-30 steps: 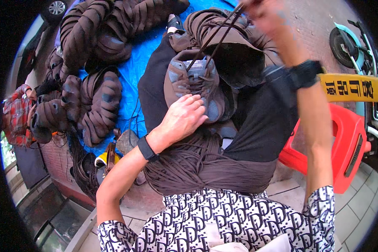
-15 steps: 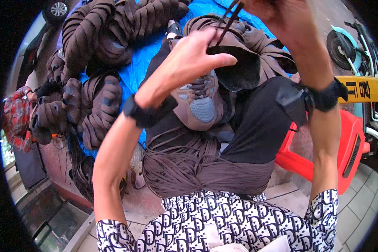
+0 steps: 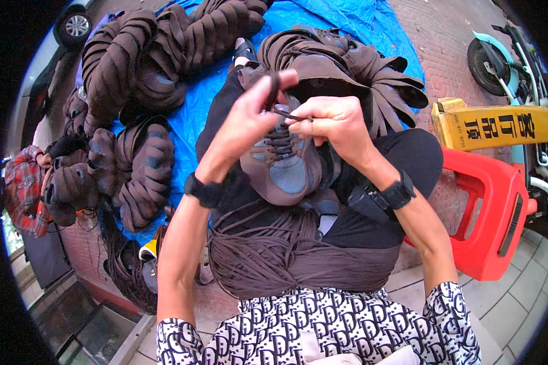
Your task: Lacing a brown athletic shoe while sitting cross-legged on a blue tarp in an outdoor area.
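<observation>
Just above a grey-brown shoe upper [image 3: 288, 174] with a light blue mesh toe, both my hands are working a thin dark shoelace [image 3: 295, 115]. The thumb and fingers of my right hand [image 3: 338, 121] pinch the lace. On the other side, part of the lace loops around the fingers of my left hand [image 3: 246, 125], which is somewhat blurred. The shoe upper sits between my legs with its toe towards me and lacing across its front. Over my lap lies a thick bundle of loose brown laces [image 3: 298, 258].
Stacked brown shoe uppers [image 3: 119, 67] lie at the far left, and more uppers [image 3: 371, 73] fan out ahead on a blue tarp [image 3: 198, 103]. A red plastic stool [image 3: 496, 225] and a yellow bar [image 3: 499, 126] stand at right. A person in a plaid shirt [image 3: 25, 188] is at left.
My right hand has come down and inwards from the upper right, and now meets the left hand over the shoe upper. My left fingers have turned upwards, with the lace looped around them.
</observation>
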Action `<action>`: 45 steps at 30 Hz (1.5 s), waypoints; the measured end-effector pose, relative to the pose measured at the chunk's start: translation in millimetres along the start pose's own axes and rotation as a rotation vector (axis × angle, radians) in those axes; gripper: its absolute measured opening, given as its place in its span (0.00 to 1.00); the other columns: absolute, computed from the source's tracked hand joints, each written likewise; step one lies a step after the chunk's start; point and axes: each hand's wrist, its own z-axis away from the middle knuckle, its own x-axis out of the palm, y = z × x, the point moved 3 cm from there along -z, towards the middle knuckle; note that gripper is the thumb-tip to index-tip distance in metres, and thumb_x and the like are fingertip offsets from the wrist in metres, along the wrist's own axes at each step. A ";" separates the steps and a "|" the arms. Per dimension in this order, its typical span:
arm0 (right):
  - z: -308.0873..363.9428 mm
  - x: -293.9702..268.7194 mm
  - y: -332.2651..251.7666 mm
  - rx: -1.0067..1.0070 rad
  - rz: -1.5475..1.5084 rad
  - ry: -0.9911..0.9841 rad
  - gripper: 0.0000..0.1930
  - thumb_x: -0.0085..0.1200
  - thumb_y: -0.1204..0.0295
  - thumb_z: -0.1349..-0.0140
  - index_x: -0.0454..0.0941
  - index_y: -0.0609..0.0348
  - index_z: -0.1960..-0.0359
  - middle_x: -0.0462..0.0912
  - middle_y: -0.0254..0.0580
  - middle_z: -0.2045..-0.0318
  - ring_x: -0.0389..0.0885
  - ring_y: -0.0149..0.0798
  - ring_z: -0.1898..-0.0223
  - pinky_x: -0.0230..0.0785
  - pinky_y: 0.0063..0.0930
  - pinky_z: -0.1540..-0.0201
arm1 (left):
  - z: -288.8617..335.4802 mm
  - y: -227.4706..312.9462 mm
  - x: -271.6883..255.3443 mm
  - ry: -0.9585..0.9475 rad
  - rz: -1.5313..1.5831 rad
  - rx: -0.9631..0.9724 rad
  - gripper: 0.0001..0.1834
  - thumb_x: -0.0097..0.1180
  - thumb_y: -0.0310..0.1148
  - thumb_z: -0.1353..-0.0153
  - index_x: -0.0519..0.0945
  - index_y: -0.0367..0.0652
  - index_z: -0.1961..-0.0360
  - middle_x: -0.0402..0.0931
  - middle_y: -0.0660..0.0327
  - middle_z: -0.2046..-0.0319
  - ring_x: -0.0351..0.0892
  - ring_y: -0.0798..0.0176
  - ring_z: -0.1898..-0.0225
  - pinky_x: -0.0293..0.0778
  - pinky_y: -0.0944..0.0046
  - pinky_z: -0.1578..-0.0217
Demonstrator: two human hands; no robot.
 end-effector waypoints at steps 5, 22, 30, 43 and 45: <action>-25.9 0.5 -29.3 -0.179 0.071 -0.105 0.09 0.56 0.77 0.56 0.77 0.63 0.70 0.77 0.35 0.79 0.71 0.23 0.82 0.62 0.15 0.80 | 15.2 10.2 14.1 0.008 -0.355 0.088 0.09 0.43 0.29 0.43 0.72 0.36 0.65 0.74 0.60 0.72 0.72 0.67 0.65 0.65 0.68 0.62; -32.4 0.3 36.1 -0.223 0.254 0.161 0.08 0.56 0.76 0.64 0.79 0.59 0.77 0.77 0.39 0.79 0.75 0.32 0.77 0.66 0.21 0.74 | 24.7 -1.0 4.0 0.325 -0.195 -0.083 0.08 0.45 0.30 0.44 0.73 0.35 0.70 0.74 0.57 0.70 0.72 0.66 0.66 0.66 0.69 0.65; -26.1 9.0 35.0 -0.019 0.147 0.313 0.07 0.54 0.76 0.59 0.79 0.58 0.75 0.79 0.34 0.79 0.74 0.24 0.80 0.64 0.16 0.77 | 25.0 11.4 11.3 0.293 -0.787 0.128 0.06 0.52 0.27 0.49 0.75 0.38 0.70 0.69 0.57 0.78 0.68 0.55 0.75 0.66 0.63 0.72; -32.2 24.7 18.7 -0.259 0.236 0.167 0.06 0.54 0.75 0.63 0.78 0.56 0.78 0.77 0.40 0.81 0.75 0.36 0.78 0.68 0.25 0.74 | 28.4 -13.9 -13.3 0.078 0.685 -0.507 0.12 0.43 0.34 0.41 0.71 0.35 0.66 0.76 0.53 0.70 0.77 0.61 0.74 0.77 0.65 0.71; -34.2 29.0 16.3 -0.383 0.400 0.174 0.05 0.52 0.75 0.62 0.77 0.55 0.80 0.76 0.39 0.82 0.75 0.37 0.78 0.68 0.27 0.75 | 27.8 -15.0 -12.1 0.091 0.740 -0.493 0.13 0.42 0.35 0.41 0.71 0.35 0.65 0.75 0.54 0.71 0.77 0.61 0.74 0.76 0.65 0.71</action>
